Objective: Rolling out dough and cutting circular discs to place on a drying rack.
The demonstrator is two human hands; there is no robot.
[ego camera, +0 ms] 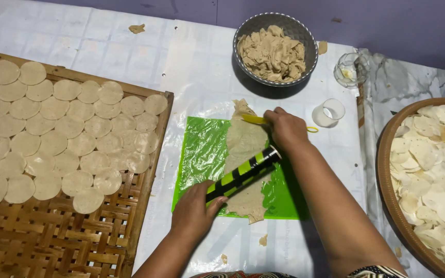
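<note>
My left hand (195,208) grips the near end of a black and green striped tube (243,172) that lies slanted across a long strip of flattened beige dough (245,141). The dough rests on a green plastic sheet (202,154). My right hand (286,128) is at the tube's far end, closed on a thin yellow tool (253,119) that rests on the dough's upper part.
A woven bamboo tray (78,237) at left holds several round dough discs (52,134). A metal bowl (305,38) of dough scraps sits at top centre. Beside it are a small glass (351,69) and a white round cup (329,112). A round basket (387,170) of discs stands at right.
</note>
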